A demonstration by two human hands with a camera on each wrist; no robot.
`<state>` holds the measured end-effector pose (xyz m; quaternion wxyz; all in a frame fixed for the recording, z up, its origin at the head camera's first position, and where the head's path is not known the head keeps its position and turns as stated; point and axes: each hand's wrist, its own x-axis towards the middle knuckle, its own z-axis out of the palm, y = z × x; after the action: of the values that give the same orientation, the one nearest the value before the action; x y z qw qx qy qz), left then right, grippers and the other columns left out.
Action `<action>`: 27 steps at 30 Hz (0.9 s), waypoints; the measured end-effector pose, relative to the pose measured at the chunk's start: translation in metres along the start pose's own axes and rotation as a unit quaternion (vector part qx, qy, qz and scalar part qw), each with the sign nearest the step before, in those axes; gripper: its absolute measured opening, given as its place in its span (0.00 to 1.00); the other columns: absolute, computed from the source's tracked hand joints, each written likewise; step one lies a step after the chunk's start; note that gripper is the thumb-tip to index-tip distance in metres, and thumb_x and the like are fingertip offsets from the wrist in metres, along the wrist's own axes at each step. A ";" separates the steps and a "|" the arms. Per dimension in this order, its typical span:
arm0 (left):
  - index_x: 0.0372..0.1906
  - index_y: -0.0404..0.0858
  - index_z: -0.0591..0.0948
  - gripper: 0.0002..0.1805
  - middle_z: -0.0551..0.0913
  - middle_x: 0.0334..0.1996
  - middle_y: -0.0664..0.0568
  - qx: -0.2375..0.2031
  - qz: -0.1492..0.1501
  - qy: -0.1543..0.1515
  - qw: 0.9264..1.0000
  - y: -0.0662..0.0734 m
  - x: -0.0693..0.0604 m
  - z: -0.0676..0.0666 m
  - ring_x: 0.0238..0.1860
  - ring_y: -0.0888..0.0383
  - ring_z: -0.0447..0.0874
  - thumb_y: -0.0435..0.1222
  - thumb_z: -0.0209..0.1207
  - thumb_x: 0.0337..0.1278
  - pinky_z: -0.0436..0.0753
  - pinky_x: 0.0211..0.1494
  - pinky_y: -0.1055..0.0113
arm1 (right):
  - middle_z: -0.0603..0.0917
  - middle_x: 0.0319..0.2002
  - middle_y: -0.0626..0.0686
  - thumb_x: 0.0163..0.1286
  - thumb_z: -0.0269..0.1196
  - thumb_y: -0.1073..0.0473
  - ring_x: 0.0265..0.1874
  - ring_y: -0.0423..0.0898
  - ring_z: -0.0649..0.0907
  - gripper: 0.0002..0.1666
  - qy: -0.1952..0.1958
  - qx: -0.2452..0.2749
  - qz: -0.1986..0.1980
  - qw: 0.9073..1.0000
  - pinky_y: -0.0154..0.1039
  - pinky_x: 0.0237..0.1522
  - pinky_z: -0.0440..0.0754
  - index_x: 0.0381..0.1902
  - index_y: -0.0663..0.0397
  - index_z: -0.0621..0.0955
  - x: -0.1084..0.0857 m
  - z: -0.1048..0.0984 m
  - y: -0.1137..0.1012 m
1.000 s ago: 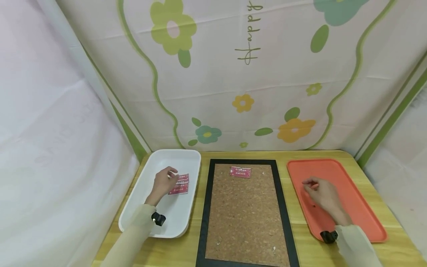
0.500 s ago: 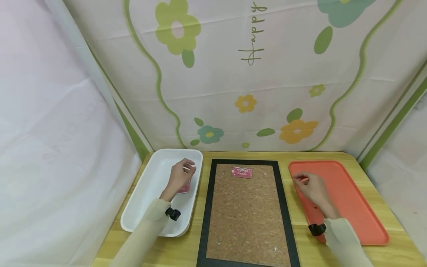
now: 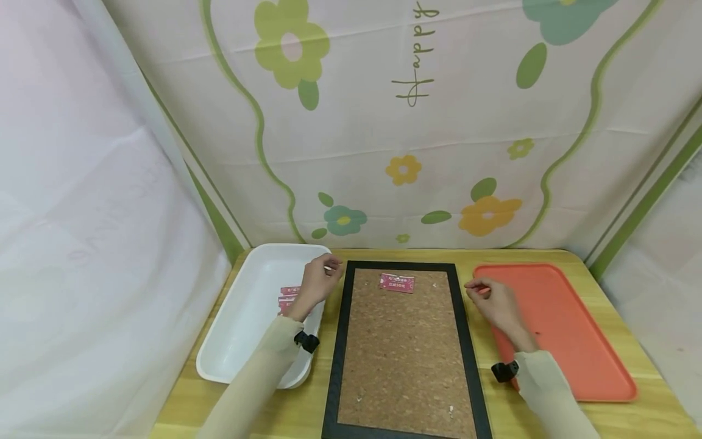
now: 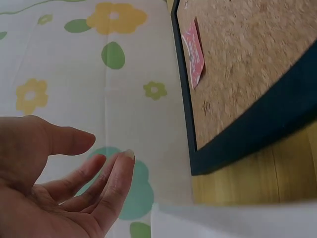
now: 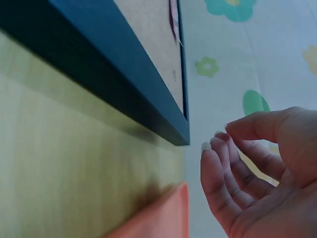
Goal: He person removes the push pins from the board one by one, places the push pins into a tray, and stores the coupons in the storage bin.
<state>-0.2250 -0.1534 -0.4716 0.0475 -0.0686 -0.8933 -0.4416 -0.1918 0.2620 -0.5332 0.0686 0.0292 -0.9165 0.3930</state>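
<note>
In the head view my left hand [image 3: 320, 279] hovers over the right rim of a white bin [image 3: 233, 347]. Its fingers are loosely bent, and the left wrist view shows a gap between thumb and fingertips with nothing in it. Red printed coupons [image 3: 287, 291] lie in the bin, partly behind that hand. My right hand [image 3: 496, 305] is above the left edge of an orange-red tray [image 3: 581, 347]. Its thumb tip comes close to the loosely bent fingers; no object shows there. Between the hands lies a black-framed cork board [image 3: 406, 353] with one red coupon [image 3: 397, 283] near its top.
A tiny dark speck [image 3: 538, 333] is on the tray. Small shiny spots sit near the board's corners. Everything stands on a wooden table [image 3: 496, 421]. A white cloth printed with flowers [image 3: 351, 122] hangs behind, and plain cloth covers the sides.
Both hands have moved inward toward the cork board: the left from over the coupons to the bin's right rim, the right from over the tray to its left edge. The pinned-up coupon stays put.
</note>
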 end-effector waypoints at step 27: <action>0.56 0.31 0.84 0.15 0.87 0.49 0.41 0.005 -0.053 -0.066 0.996 0.008 0.014 0.063 0.50 0.46 0.87 0.34 0.58 0.73 0.86 0.56 0.52 | 0.87 0.40 0.56 0.77 0.63 0.61 0.33 0.45 0.85 0.11 -0.059 0.003 -0.053 0.997 0.37 0.33 0.83 0.51 0.60 0.85 0.032 0.039 -0.032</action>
<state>-0.2388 -0.0977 -0.5015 -0.0346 -0.0502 -0.8990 -0.4336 -0.2238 0.2119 -0.5321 0.0355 0.1010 -0.9149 0.3893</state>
